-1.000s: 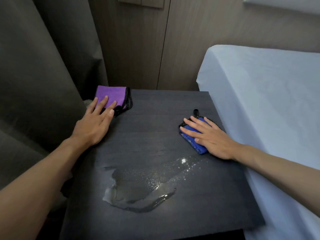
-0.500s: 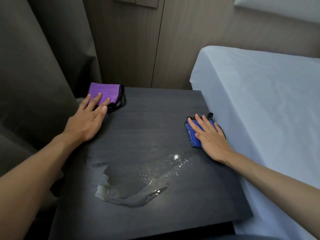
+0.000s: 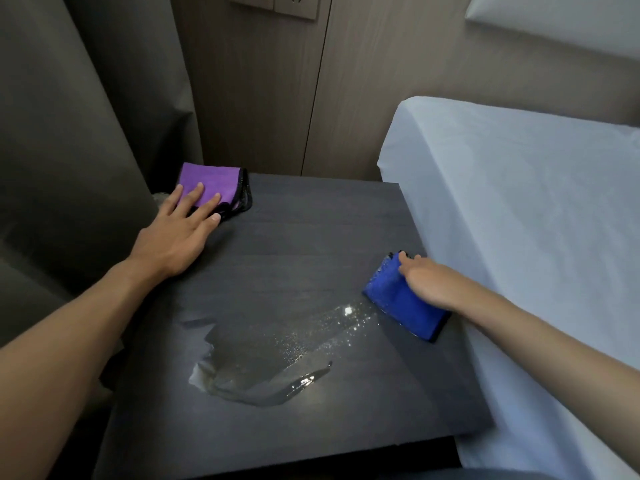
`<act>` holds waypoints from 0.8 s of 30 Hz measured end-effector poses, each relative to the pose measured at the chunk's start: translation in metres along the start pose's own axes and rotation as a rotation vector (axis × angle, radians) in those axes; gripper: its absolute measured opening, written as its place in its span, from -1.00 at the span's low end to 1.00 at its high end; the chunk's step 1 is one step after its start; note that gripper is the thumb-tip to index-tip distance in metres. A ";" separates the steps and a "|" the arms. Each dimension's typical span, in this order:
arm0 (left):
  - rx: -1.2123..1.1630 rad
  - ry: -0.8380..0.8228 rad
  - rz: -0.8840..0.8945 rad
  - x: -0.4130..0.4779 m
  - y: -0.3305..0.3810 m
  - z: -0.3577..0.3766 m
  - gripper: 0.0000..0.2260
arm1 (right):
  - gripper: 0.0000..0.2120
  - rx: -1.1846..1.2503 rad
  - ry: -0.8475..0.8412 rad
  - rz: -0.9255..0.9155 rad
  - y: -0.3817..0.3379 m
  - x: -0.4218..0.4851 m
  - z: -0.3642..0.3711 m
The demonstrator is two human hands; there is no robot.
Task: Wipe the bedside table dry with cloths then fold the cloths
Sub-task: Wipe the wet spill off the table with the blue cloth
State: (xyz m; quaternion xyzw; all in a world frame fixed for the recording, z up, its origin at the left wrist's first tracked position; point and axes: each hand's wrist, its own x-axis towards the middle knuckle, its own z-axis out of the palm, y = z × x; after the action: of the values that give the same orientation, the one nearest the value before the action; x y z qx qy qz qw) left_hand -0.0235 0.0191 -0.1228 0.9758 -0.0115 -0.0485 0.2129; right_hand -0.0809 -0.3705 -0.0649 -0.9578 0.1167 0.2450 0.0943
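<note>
Dark wood-grain fills the bedside table point(image 3: 346, 220), which stands between a grey curtain point(image 3: 69, 116) on the left and a white-sheeted bed point(image 3: 519, 220) on the right. Nearest on its top, a puddle of water point(image 3: 249, 372) spreads left of centre, with a trail of fine droplets running up and right from it. At the far end of that trail the right hand point(image 3: 433, 282) grips a folded blue cloth point(image 3: 398, 303), fingers curled over its far edge, the cloth tilted up by the table's right edge. Farther off, at the far left corner, the left hand point(image 3: 176, 237) lies flat with fingers spread, its fingertips point(image 3: 200, 186) pressing on a folded purple cloth point(image 3: 211, 181) trimmed in black. Behind the table rises a wood-panelled wall point(image 3: 381, 81) bearing a socket plate point(image 3: 273, 5).
</note>
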 end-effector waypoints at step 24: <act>0.009 -0.006 0.010 0.003 -0.004 0.001 -0.51 | -0.38 -0.170 0.356 -0.328 0.029 -0.008 0.067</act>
State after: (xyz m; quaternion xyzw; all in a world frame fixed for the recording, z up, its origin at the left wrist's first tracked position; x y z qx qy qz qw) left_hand -0.0208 0.0226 -0.1253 0.9765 -0.0174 -0.0504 0.2086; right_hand -0.1251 -0.3815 -0.1222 -0.9965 -0.0465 0.0629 0.0301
